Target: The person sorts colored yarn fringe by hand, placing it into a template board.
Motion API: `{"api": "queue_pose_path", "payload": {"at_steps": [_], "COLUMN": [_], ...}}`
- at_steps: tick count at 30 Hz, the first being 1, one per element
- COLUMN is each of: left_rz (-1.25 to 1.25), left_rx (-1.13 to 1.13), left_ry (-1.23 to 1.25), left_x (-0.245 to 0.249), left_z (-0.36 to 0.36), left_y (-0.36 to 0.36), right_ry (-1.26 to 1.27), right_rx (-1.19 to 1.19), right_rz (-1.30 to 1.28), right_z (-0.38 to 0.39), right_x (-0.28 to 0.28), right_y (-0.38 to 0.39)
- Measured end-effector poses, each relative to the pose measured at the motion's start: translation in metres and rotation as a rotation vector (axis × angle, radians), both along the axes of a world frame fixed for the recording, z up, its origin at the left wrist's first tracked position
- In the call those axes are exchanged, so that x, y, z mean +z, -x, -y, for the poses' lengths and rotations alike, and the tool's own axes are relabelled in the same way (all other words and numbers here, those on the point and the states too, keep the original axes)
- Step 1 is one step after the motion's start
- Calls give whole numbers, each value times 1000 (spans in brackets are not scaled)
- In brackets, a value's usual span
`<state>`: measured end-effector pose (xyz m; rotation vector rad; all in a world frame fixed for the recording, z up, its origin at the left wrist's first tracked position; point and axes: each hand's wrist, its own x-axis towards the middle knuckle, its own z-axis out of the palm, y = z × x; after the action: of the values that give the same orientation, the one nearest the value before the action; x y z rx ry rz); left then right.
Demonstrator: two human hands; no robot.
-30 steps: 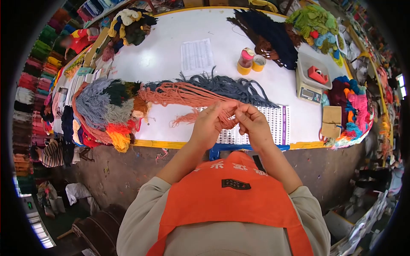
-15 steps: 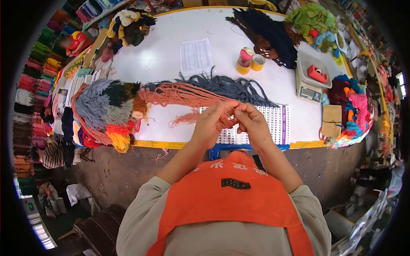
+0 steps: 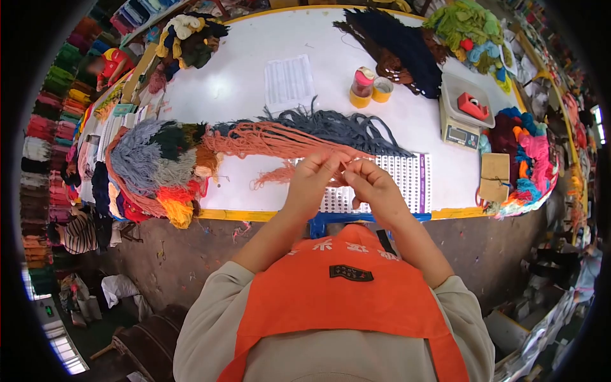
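A long hank of salmon-pink yarn [image 3: 267, 141] stretches across the table from the left to my hands. My left hand [image 3: 313, 177] is closed round the pink strands at their right end. Close beside it, my right hand [image 3: 370, 181] pinches pink yarn between thumb and forefinger, its other fingers curled. Beneath both hands lies a white card with rows of holes [image 3: 407, 181] and a purple strip on its right side. A dark blue-grey hank of yarn [image 3: 356, 130] rests just behind the pink one. Loose pink ends [image 3: 273, 176] trail to the left of my left hand.
A multicoloured yarn heap [image 3: 143, 156] covers the left front of the table. To the right stand a digital scale [image 3: 461, 135] with a plastic tub and more yarn [image 3: 531, 153]. Tape rolls [image 3: 382, 90], a printed sheet [image 3: 289, 83] and navy yarn [image 3: 398, 51] lie farther back. A person [image 3: 114, 65] is at far left.
My hands have shifted slightly at the end of the pink yarn. The right hand's fingers have turned and moved a little apart from the left hand.
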<state>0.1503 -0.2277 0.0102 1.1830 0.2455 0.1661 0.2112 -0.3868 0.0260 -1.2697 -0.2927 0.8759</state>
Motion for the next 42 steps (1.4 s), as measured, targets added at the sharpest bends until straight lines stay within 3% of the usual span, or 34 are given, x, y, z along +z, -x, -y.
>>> {"api": "queue_pose_path", "payload": {"at_steps": [1, 2, 4, 7, 8, 10, 11, 12, 14, 16, 18, 20, 22, 23, 24, 25, 26, 27, 28, 29, 30, 31, 32, 33, 34, 37, 39, 42], "left_rz": [59, -59, -22, -80, -104, -168, -177, -187, -332, -271, -475, -356, -281, -196, -191, -183, -331, -362, -306, -519, -572, -733, -718, -719, -801, -892, -994, -871], "left_rx": [43, 74, -24, 153, 233, 387, 424, 461, 651, 623, 1067, 1193, 1156, 1117, 948, 773, 774, 434, 429, 278, 199, 122, 16, -89, -159, -39, -83, -187], "left_ry": [-113, 191, 385, 650, 697, 809, 824, 838, 697, 639, 259, 291, 241, 196, 40, -110, 296, 386, 439, 424, 454, 414, 478, 481, 493, 330, 260, -253], "left_x": [3, 8, -3, -22, -28, -54, -75, -88, -87, -129, -91, -102, -100, -102, -107, -111, -108, -136, -152, -176, -186, -188, -223, -232, -240, -257, -270, -281], "left_z": [-3, -6, -48, -118, -141, -194, -225, -254, -290, -377, -373, -430, -432, -432, -398, -338, -280, -257, -189, -156, -107, -61, -38, -8, 18, 81, 96, 112], "left_y": [-2, 2, 7, 18, 25, 46, 59, 71, 83, 119, 113, 145, 150, 151, 135, 102, 61, 44, 12, -13, -47, -77, -93, -115, -136, -181, -195, -200], "right_ry": [85, 29, 35, 261, 146, -97, -276, -232, -281, -127, 103, 401, 605, 694, 706, 896, 1057, 760, 469, 443, 714, 712, 873, 852, 897, 897, 886, 838], "right_rx": [98, 87, -157, -582, -708, -835, -756, -874, -936, -740, -1020, -1357, -1423, -1587, -1582, -1298, -978, -859, -734, -572, -382, -277, -153, -74, -14, 72, 98, 111], "right_rz": [26, 73, 258, 503, 448, -15, -123, -188, -218, -82, -45, 161, 402, 441, 438, 748, 1030, 877, 718, 734, 616, 688, 908, 718, 736, 729, 735, 800], "right_z": [6, 15, 43, 110, 136, 207, 252, 280, 343, 409, 452, 483, 501, 498, 499, 502, 502, 463, 395, 337, 280, 231, 199, 165, 145, 108, 100, 102], "right_x": [4, 4, -18, -52, -67, -97, -116, -127, -151, -157, -142, -121, -104, -111, -135, -180, -219, -247, -269, -283, -269, -265, -286, -269, -282, -302, -315, -322], "right_y": [-1, -5, -26, -79, -97, -133, -148, -160, -188, -213, -239, -261, -264, -273, -284, -292, -298, -287, -266, -253, -232, -215, -207, -197, -195, -196, -199, -200]}}
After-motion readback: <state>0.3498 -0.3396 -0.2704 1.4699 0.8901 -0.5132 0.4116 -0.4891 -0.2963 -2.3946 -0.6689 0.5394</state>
